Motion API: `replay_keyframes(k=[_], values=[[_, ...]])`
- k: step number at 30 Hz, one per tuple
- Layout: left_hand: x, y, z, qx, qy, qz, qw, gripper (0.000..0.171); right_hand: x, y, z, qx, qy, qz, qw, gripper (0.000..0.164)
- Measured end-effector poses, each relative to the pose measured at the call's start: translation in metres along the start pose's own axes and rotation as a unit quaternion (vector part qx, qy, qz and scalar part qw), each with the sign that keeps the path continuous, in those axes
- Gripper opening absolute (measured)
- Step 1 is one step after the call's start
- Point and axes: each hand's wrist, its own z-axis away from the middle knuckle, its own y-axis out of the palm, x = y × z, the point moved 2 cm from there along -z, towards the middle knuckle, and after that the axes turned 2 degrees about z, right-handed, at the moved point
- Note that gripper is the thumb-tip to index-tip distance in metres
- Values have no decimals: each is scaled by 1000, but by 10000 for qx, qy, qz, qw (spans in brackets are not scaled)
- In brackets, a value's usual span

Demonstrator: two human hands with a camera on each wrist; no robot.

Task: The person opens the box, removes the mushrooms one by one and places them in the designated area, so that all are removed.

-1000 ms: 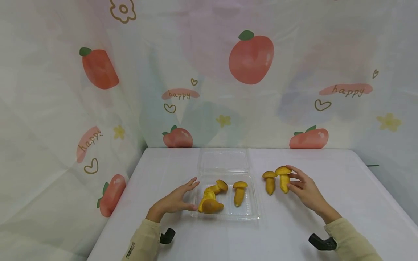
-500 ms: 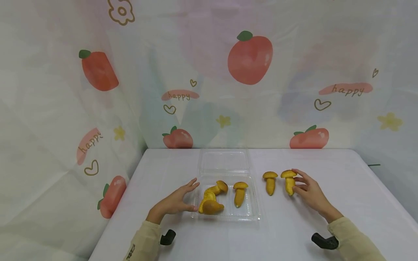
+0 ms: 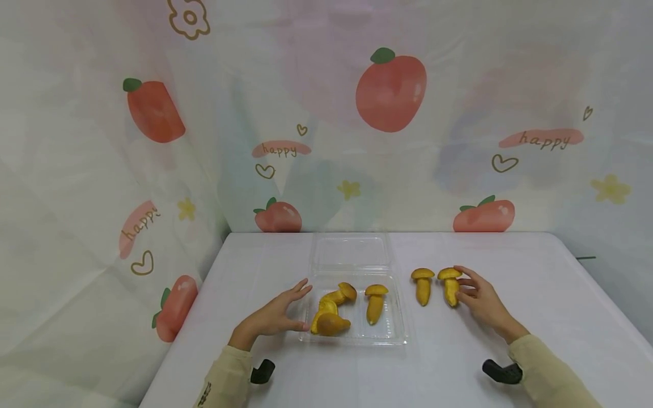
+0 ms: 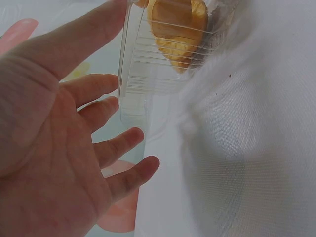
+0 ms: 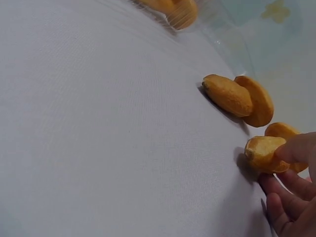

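Note:
My right hand (image 3: 482, 301) pinches the stem of a yellow mushroom (image 3: 451, 288), its cap pointing away from me. In the right wrist view, the thumb (image 5: 296, 148) lies over that stem. A second yellow mushroom (image 3: 423, 287) lies on the table just left of it, with a small gap between. My left hand (image 3: 270, 314) is spread beside a clear plastic box (image 3: 391, 326), thumb and fingertips at its left wall. Inside the box, a single mushroom (image 3: 374, 306) lies on the right and a cluster of mushrooms (image 3: 333, 324) on the left, partly overlapping.
The box's clear lid (image 3: 351, 252) is folded back toward the far edge of the white table (image 3: 433, 362). A printed cloth backdrop (image 3: 326, 187) stands behind and to the left. Each wrist carries a black curved piece, such as the right one (image 3: 502, 372).
Over the last second my right hand has moved the pinched mushroom slightly right and nearer, away from the one beside it. The left hand and box have stayed in place.

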Motion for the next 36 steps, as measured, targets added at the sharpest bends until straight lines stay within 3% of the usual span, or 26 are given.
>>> replay_keyframes(k=[9,20,36], values=[[1,1,-1,-12,-73,5,10000,93,-6,4,-1,-2,223,72,9997,64],[0,0,0,-22,41,36,10000,93,-8,4,-3,33,76,440,9990,64],[0,1,-1,-37,-83,9,10000,94,-12,2,-2,216,274,180,9992,64]])
